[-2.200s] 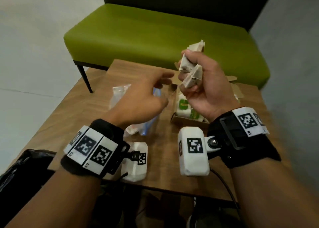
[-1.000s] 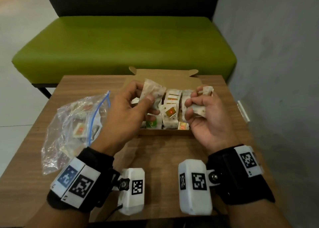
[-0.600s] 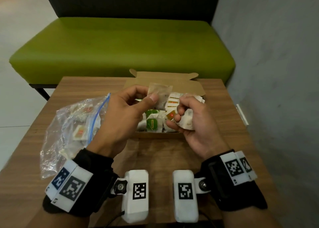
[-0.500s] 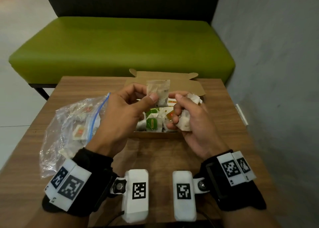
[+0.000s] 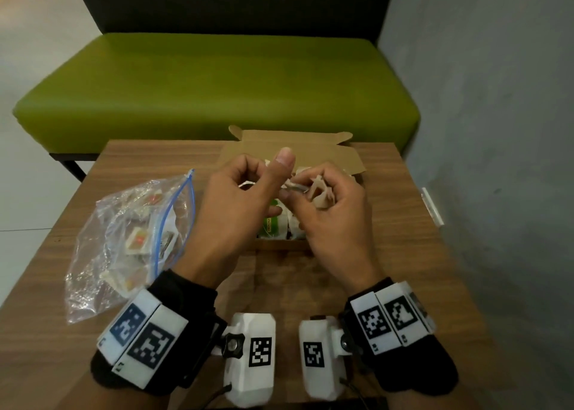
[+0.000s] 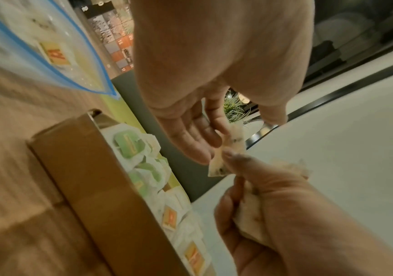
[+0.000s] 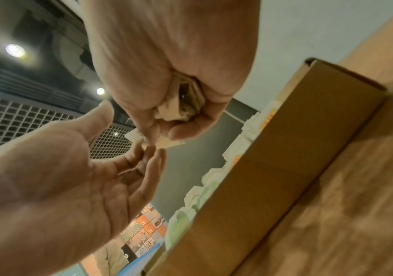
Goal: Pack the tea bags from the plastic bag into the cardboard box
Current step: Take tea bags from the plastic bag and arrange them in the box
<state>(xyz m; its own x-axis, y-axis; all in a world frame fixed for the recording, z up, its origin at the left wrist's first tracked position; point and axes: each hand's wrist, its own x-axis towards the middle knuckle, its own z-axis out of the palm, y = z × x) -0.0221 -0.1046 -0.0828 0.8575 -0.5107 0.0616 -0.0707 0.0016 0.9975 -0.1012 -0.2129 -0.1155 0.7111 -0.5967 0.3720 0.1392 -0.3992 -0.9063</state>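
The open cardboard box (image 5: 281, 245) lies mid-table with several tea bags (image 5: 273, 223) packed inside, their green and orange labels clear in the left wrist view (image 6: 129, 143). Above it my right hand (image 5: 306, 186) grips a bundle of tea bags (image 7: 183, 106) in its curled fingers. Its thumb and forefinger also pinch one more tea bag (image 6: 228, 149). My left hand (image 5: 264, 176) is beside it with the thumb lifted off. Its nearly straight fingers (image 6: 190, 142) only touch that bag. The clear plastic bag (image 5: 124, 239) with a blue zip lies to the left and holds several tea bags.
The wooden table (image 5: 279, 285) carries only the box and bag. A green bench (image 5: 217, 83) stands just beyond the table's far edge. A grey wall (image 5: 497, 130) runs close along the right side. The box's lid flap (image 5: 295, 148) lies open towards the bench.
The left hand was pinching a single tea bag upright over the box. That bag is now in the right hand's thumb and forefinger, and the left thumb has let go.
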